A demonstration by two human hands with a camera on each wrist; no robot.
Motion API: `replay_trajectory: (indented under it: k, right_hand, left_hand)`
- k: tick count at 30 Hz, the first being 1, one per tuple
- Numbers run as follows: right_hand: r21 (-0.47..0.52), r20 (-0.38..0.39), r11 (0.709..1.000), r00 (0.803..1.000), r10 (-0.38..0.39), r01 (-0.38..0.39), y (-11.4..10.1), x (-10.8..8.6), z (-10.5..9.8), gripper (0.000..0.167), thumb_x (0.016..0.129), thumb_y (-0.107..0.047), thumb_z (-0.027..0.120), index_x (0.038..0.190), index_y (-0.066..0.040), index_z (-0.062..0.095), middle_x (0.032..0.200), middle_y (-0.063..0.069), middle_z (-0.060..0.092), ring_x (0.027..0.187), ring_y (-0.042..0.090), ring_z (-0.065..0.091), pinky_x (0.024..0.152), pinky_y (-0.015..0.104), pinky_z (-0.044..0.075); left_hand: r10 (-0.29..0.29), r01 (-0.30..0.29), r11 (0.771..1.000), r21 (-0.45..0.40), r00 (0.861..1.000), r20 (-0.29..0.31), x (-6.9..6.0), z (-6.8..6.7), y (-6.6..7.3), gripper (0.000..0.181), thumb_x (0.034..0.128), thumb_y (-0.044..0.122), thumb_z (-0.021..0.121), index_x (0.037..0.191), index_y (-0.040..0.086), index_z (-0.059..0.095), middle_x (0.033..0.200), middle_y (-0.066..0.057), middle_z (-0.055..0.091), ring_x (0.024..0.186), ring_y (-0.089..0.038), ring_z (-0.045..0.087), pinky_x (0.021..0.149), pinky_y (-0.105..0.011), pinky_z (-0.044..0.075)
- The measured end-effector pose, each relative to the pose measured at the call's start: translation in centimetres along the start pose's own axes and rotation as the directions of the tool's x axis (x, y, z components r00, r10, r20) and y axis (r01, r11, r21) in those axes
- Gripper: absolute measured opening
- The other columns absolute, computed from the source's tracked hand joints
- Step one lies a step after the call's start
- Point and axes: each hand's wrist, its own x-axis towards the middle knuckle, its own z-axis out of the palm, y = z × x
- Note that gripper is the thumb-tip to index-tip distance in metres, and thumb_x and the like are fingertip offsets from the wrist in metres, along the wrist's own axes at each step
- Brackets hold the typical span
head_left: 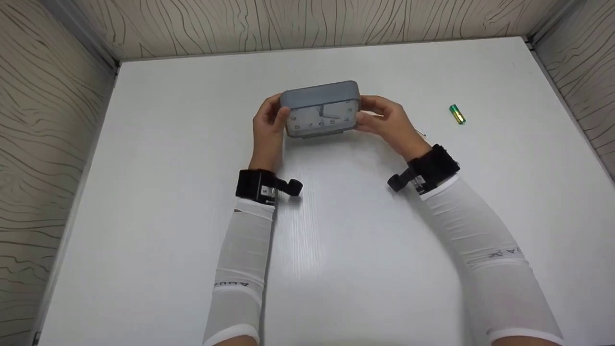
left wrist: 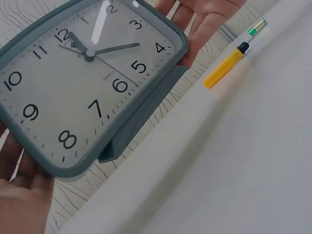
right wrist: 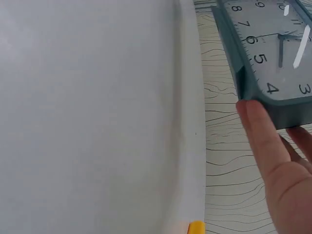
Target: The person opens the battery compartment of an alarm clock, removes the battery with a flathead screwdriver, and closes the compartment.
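A grey-blue alarm clock [head_left: 321, 108] is held up off the white table, its numbered face toward me and its top edge tilted into sight. My left hand [head_left: 267, 132] grips its left side, with the thumb on the front edge. On the opposite side, my right hand [head_left: 391, 124] holds the clock between thumb and fingers. The left wrist view shows the clock face [left wrist: 73, 92] with its hands and a base strip [left wrist: 141, 117] under the body. In the right wrist view, a finger of my right hand [right wrist: 287, 190] presses the clock's lower corner. The clock's back is hidden.
A green and gold battery [head_left: 457, 114] lies on the table [head_left: 158, 192] to the right. Near it is a screwdriver [left wrist: 224, 68] with a yellow handle, mostly hidden behind my right wrist in the head view. Wood-patterned walls [head_left: 312, 24] border the table.
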Motion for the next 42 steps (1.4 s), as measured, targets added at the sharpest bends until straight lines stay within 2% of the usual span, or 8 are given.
replay_trajectory:
  k: [4,10,12,17,20,31,37,42]
  right_hand:
    - [-0.083,-0.031,0.996,0.999,-0.022,0.019,0.3,0.0,0.2,0.042,0.098,-0.018,0.069,0.133,0.004,0.061,0.123,0.012,0.066,0.107,0.020,0.068,0.092,0.032,0.057]
    - [-0.107,-0.096,0.993,0.994,0.046,-0.056,0.2,0.3,0.8,0.042,0.097,-0.028,0.070,0.123,0.005,0.065,0.111,0.011,0.069,0.100,0.019,0.069,0.088,0.029,0.058]
    - [-0.066,-0.111,0.993,0.990,0.088,-0.096,0.2,0.4,1.0,0.041,0.097,-0.027,0.071,0.120,0.006,0.066,0.108,0.012,0.068,0.096,0.021,0.069,0.085,0.031,0.059]
    - [0.027,-0.147,0.982,0.971,0.187,-0.185,0.7,0.6,0.8,0.038,0.097,-0.027,0.071,0.112,0.007,0.067,0.101,0.012,0.070,0.087,0.020,0.071,0.079,0.031,0.061]
    - [0.035,-0.181,0.973,0.956,0.230,-0.227,1.1,0.7,0.8,0.039,0.097,-0.029,0.071,0.112,0.007,0.067,0.100,0.011,0.071,0.085,0.019,0.071,0.077,0.029,0.061]
    - [0.112,-0.204,0.956,0.935,0.290,-0.272,1.4,0.7,1.0,0.034,0.099,-0.017,0.067,0.120,0.009,0.066,0.111,0.016,0.067,0.087,0.022,0.073,0.081,0.036,0.061]
    - [0.175,-0.194,0.933,0.918,0.347,-0.316,1.4,0.4,0.9,0.034,0.100,-0.009,0.062,0.126,0.013,0.061,0.118,0.021,0.063,0.089,0.024,0.073,0.084,0.037,0.060]
    - [0.121,-0.226,0.927,0.900,0.373,-0.354,1.5,0.4,0.9,0.037,0.099,-0.011,0.063,0.129,0.012,0.060,0.123,0.022,0.063,0.094,0.021,0.071,0.085,0.033,0.060]
  left_hand:
    - [-0.071,0.071,0.997,-0.011,0.997,-0.035,0.0,0.0,0.1,0.077,0.0788,0.069,0.062,0.130,0.012,0.064,0.119,-0.005,0.064,0.108,-0.017,0.055,0.094,-0.027,0.047]
    - [-0.191,0.188,0.982,-0.037,0.976,-0.104,0.1,0.1,0.3,0.044,0.0966,0.047,0.061,0.128,0.016,0.062,0.106,-0.006,0.071,0.085,-0.014,0.057,0.072,-0.023,0.045]
    - [-0.245,0.242,0.969,-0.037,0.961,-0.124,0.2,0.1,0.4,0.041,0.0985,0.046,0.061,0.128,0.017,0.059,0.101,-0.007,0.072,0.083,-0.013,0.058,0.069,-0.023,0.044]
    - [-0.396,0.386,0.918,-0.094,0.909,-0.127,0.6,0.3,0.4,0.046,0.0971,0.047,0.066,0.129,0.016,0.055,0.111,-0.008,0.072,0.101,-0.017,0.066,0.082,-0.027,0.051]
    - [-0.435,0.424,0.899,-0.111,0.893,-0.112,0.7,0.2,0.3,0.042,0.0989,0.041,0.065,0.129,0.013,0.057,0.116,-0.007,0.070,0.107,-0.019,0.066,0.086,-0.029,0.052]
    - [-0.457,0.429,0.883,-0.193,0.879,-0.134,0.4,0.8,0.1,0.030,0.1013,0.027,0.064,0.123,0.006,0.064,0.123,-0.008,0.060,0.109,-0.019,0.062,0.093,-0.026,0.052]
    - [-0.442,0.419,0.891,-0.174,0.888,-0.128,0.3,1.2,-0.2,0.028,0.1017,0.021,0.064,0.124,0.003,0.065,0.118,-0.009,0.061,0.103,-0.017,0.060,0.090,-0.026,0.051]
    - [-0.433,0.419,0.899,-0.131,0.895,-0.108,0.3,1.2,-0.3,0.032,0.1020,0.017,0.062,0.131,0.002,0.064,0.126,-0.009,0.063,0.113,-0.016,0.059,0.096,-0.026,0.050]
